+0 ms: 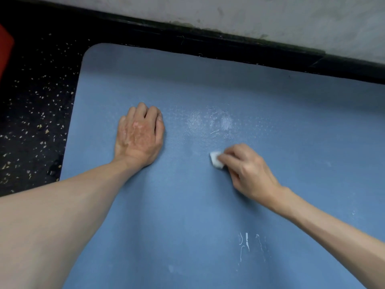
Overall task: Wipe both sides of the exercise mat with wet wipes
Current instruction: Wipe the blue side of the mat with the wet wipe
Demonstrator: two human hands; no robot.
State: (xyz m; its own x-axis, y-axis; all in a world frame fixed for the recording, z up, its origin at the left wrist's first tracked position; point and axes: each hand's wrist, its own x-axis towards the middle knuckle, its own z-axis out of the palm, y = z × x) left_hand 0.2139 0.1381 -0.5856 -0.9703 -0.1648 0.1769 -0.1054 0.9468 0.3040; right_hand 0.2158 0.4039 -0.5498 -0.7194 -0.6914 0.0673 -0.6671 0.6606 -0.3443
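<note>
Head view, blue mat (pixel 187 205), whitish smears (pixel 220 122)

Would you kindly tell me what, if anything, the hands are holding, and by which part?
The right hand pinches a small wet wipe by its right edge against the mat; the left hand holds nothing.

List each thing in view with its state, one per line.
exercise mat: lying flat on the floor, white smears and scuffs showing.
wet wipe: folded small, pressed on the mat.
right hand: pinches the wet wipe.
left hand: fingers curled, resting on the mat, holding nothing.
</note>
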